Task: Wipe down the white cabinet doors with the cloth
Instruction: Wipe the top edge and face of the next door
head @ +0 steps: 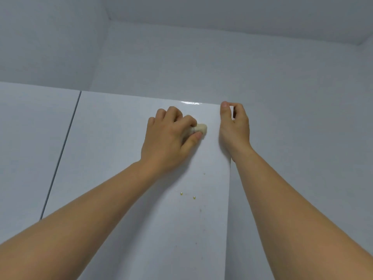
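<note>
head: left hand (169,136) presses cloth (200,129) on door (121,158).

A grey-white wall (52,37) fills ten o'clock. A plain ceiling (232,15) spans twelve o'clock. They meet at a corner.

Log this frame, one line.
left hand: presses cloth on cabinet door | right hand: grips door edge | yellow specks: unwiped
</note>
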### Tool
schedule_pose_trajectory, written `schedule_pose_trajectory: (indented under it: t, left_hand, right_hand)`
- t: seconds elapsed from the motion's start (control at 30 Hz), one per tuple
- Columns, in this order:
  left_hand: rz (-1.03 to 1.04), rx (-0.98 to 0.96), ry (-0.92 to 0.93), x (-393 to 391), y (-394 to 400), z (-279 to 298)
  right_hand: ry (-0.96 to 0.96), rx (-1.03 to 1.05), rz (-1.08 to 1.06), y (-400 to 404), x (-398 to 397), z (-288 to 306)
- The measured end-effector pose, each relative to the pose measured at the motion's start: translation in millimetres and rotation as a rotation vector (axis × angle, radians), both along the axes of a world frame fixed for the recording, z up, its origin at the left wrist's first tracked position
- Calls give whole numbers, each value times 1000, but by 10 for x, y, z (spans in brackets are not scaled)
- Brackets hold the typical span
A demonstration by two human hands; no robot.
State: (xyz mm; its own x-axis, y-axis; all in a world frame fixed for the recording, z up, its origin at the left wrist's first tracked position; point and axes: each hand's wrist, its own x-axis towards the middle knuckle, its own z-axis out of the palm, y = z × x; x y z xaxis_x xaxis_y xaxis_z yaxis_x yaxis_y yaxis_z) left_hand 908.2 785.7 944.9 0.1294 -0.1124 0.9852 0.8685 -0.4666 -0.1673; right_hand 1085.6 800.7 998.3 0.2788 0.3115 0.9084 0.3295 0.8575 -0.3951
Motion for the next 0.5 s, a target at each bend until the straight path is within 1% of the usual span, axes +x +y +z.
schedule_pose_trajectory:
  t: [0.17, 0.23, 0.3, 0.33, 0.37, 0.43, 0.5]
  left_hand:
    - [-17, -31, 354, 50, -115, -948]
    - [3, -23, 437, 4, -102, -1067]
    - [55, 25, 476, -63, -67, -904]
    - [75, 54, 458, -80, -55, -765]
    - [81, 72, 388, -83, -44, -592]
    - [83, 59, 174, -107, -19, -174]
    - [57, 5, 11, -94, 12, 70]
  right_hand:
    - [9, 29, 17, -3, -11, -27]
    - [9, 23, 13, -19, -25, -42]
    - [2, 16, 1, -10, -25, -41]
    - [-3, 9, -9, 3, -22, -37]
    - [-6, 5, -16, 6, -16, -36]
    - [3, 16, -19, 19, 1, -19]
    - [6, 28, -14, 30, -2, -16]
